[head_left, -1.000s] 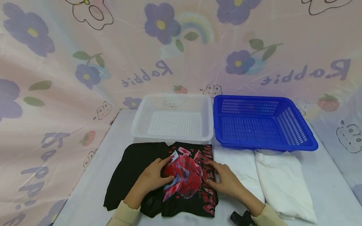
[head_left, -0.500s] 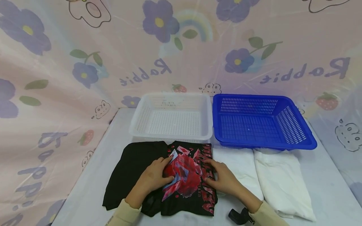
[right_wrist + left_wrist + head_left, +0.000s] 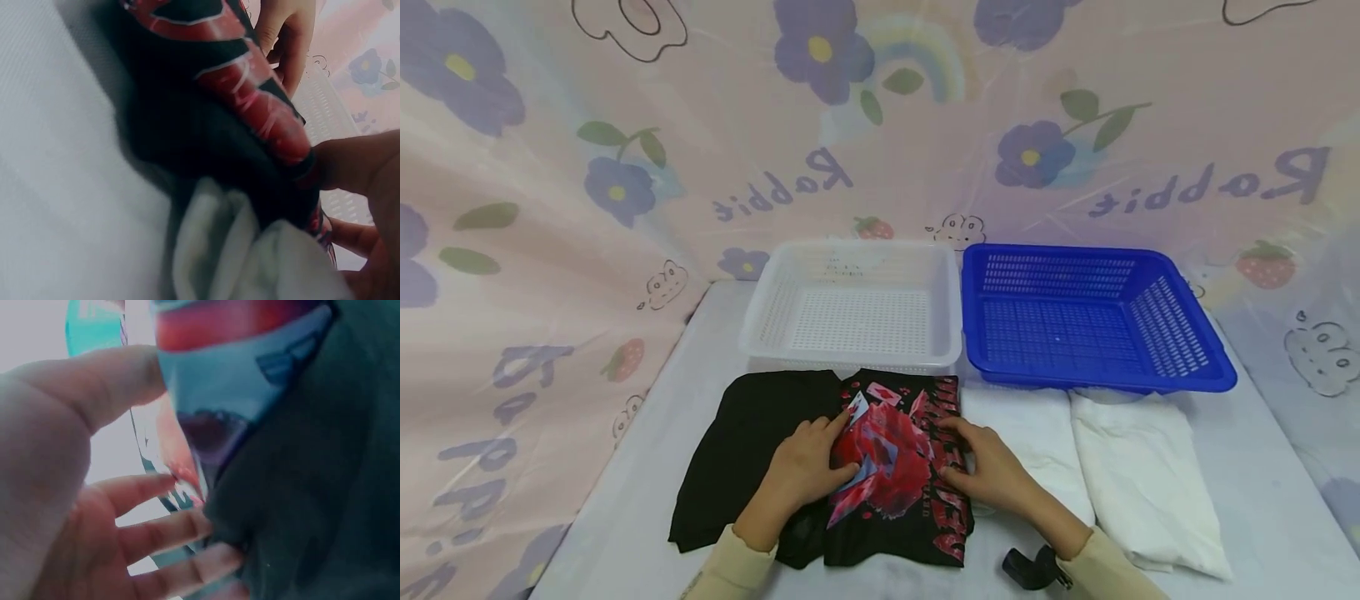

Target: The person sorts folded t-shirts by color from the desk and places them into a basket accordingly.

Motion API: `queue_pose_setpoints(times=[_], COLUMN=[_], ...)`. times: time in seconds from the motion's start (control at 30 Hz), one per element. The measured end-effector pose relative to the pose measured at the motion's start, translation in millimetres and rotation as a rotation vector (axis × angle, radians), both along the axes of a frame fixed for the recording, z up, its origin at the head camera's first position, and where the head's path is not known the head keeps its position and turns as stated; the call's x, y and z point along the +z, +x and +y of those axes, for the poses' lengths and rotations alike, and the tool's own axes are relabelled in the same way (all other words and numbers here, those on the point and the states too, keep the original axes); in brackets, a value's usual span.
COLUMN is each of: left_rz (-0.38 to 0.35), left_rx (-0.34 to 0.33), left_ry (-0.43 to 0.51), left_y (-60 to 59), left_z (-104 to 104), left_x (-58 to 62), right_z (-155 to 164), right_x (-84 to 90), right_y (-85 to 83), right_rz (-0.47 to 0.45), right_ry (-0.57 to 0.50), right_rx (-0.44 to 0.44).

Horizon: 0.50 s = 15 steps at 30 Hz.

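- My left hand point(image 3: 805, 467) grips the left edge of the printed black shirt point(image 3: 895, 475), fingers curled under the fold.
- My right hand point(image 3: 988, 471) pinches its right edge, thumb on top.
- Shirt lies folded on the surface point(image 3: 1262, 492), near edge, just before the white basket point(image 3: 850, 312).
- Plain black shirt point(image 3: 737, 458) touches it on the left; white cloth point(image 3: 1037, 442) on the right.
- Blue basket point(image 3: 1097, 321) beside the white one.
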<state>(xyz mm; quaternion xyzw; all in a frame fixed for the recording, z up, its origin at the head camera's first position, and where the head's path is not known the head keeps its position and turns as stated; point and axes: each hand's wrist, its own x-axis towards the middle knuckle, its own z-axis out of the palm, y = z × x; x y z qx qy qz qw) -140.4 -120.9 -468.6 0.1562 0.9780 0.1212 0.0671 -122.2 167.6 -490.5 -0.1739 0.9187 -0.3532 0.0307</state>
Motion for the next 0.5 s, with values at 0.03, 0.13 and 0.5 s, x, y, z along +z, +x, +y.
queue_pose_setpoints(times=[0.03, 0.13, 0.5], left_rz=[-0.003, 0.007, -0.063], left_rx=[-0.007, -0.034, -0.046], left_ry=[0.012, 0.042, 0.223], left_y=[-0.2, -1.7, -1.5], left_z=[-0.9, -1.6, 6.1], left_x=[-0.4, -0.9, 1.3], right_z=[-0.6, -2.2, -7.6], right_x=[0.0, 0.2, 2.9], right_y=[-0.7, -3.0, -3.9], right_rz=[0.006, 0.016, -0.115], right_ry=[-0.002, -0.010, -0.109], right_rx=[0.009, 0.029, 0.086])
